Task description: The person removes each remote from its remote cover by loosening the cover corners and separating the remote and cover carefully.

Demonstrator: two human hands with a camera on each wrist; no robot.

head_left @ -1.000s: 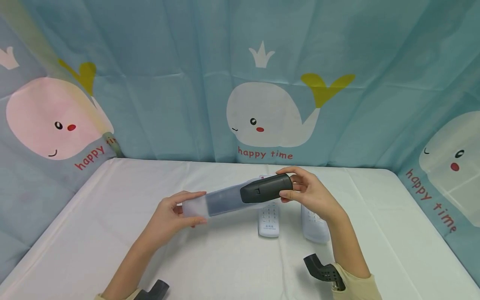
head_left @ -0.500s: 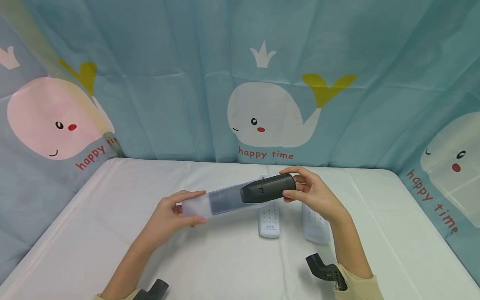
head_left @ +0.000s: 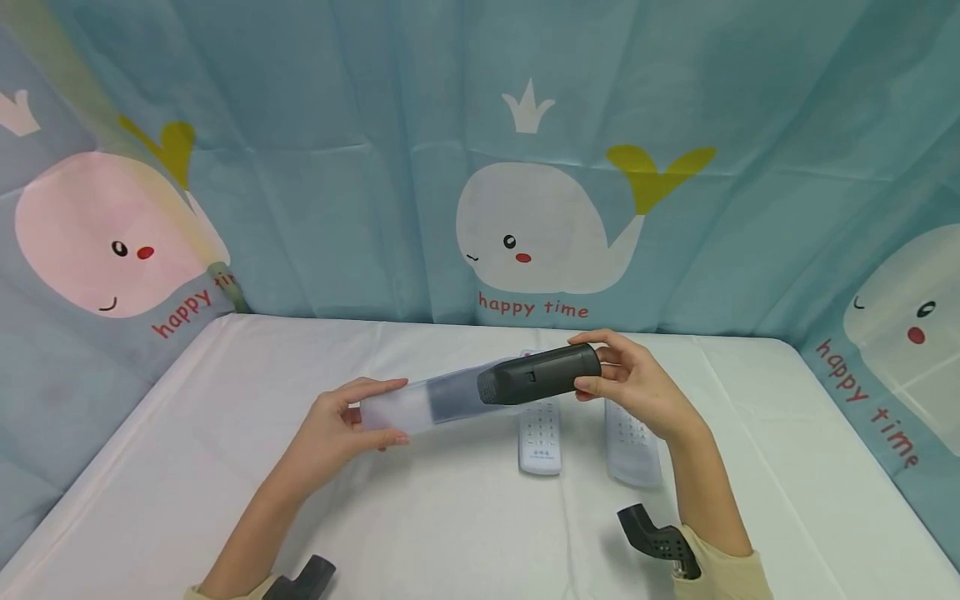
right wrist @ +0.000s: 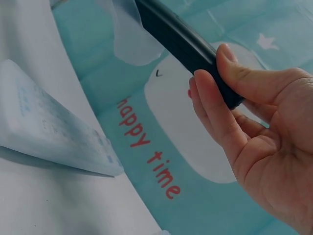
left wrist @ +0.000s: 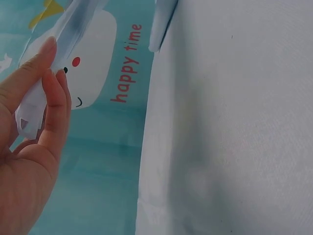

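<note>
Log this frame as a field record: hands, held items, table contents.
left hand: pinches the end of the translucent sleeve
right hand: grips the end of the black remote
remote state: partly inside sleeve, held above the table
on table: white remote; sleeved remote
backdrop: whale-print cloth

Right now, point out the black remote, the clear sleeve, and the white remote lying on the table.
black remote (head_left: pixel 540 375), head view, middle of its bare back
clear sleeve (head_left: pixel 393 410), head view, empty end near the left hand
white remote (head_left: pixel 540 437), head view, its keypad
</note>
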